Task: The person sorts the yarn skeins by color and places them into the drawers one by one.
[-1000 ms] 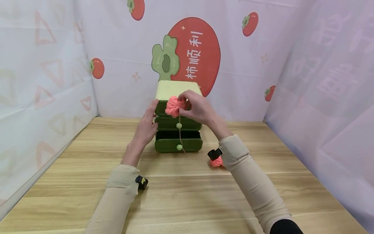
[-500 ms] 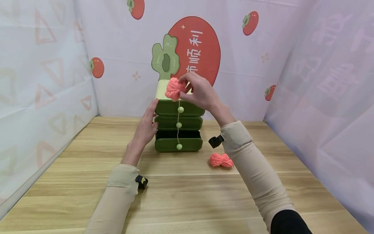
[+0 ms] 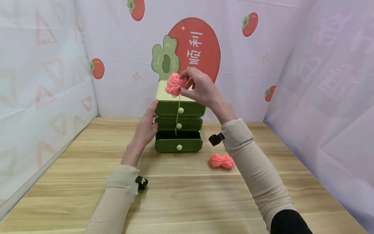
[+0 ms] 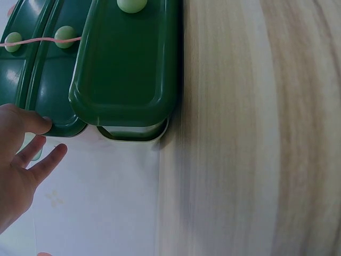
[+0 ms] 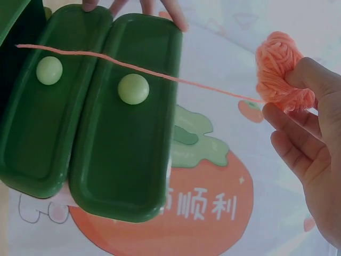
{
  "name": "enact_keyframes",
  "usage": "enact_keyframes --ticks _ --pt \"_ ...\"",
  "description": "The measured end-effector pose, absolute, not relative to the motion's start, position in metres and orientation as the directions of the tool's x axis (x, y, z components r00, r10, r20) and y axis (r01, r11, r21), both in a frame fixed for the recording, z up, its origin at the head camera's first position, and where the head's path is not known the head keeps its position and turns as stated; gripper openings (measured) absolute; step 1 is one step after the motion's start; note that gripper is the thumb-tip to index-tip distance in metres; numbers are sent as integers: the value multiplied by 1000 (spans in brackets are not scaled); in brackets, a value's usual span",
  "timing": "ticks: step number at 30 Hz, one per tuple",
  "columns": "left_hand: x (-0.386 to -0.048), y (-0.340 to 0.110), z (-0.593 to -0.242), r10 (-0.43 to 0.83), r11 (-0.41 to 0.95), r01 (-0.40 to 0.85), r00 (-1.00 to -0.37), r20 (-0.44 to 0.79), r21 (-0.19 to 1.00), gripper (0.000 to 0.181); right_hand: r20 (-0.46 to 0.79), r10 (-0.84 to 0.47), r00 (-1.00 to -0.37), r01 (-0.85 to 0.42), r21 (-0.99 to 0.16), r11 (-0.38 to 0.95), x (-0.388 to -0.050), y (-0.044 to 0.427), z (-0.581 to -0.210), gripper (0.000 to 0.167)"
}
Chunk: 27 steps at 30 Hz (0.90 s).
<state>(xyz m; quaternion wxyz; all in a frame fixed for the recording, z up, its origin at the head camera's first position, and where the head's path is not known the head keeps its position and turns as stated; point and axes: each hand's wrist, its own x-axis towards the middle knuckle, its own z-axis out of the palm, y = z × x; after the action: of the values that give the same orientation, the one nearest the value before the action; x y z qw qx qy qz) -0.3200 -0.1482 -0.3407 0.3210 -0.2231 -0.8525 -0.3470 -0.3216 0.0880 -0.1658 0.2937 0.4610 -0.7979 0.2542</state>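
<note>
My right hand [image 3: 203,88] pinches a coral yarn skein [image 3: 174,85] in front of the pale top of a small green drawer cabinet [image 3: 163,92]. From the skein a loose strand [image 5: 133,68] trails down past the knobs of the top and middle drawers. My left hand [image 3: 144,128] rests on the cabinet's left side with its fingers extended, the thumb touching a drawer edge in the left wrist view. The bottom drawer [image 3: 166,146] is pulled out, its inside dark. The middle drawer [image 3: 166,123] and top drawer [image 3: 168,108] sit above it.
A second coral skein [image 3: 222,161], tied at its middle, lies on the wooden table [image 3: 187,201] to the right of the cabinet. White printed cloth [image 3: 122,87] closes off the back and both sides.
My right hand has lifted the skein from before the top drawer to above it, and the strand's end has risen with it. The second skein is now uncovered. My left hand stays put.
</note>
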Motion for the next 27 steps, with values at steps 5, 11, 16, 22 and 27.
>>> enact_keyframes --ticks 5,11,16,22,27 --pt "-321 -149 -343 158 655 607 -692 704 450 95 677 -590 -441 -875 -177 450 -324 88 -181 26" --pt "-322 -149 -344 160 667 602 -691 705 439 97 644 -598 -478 -862 -213 460 -326 87 -203 26" --pt "-322 -149 -343 160 669 592 -705 691 449 98 619 -614 -489 -860 -224 458 -326 87 -221 25" --pt "-322 -148 -342 150 667 580 -720 678 467 98 617 -625 -478 -868 -223 443 -326 86 -240 25" --pt "-323 -149 -343 157 670 593 -701 696 446 98 588 -638 -497 -862 -255 437 -325 85 -253 25"
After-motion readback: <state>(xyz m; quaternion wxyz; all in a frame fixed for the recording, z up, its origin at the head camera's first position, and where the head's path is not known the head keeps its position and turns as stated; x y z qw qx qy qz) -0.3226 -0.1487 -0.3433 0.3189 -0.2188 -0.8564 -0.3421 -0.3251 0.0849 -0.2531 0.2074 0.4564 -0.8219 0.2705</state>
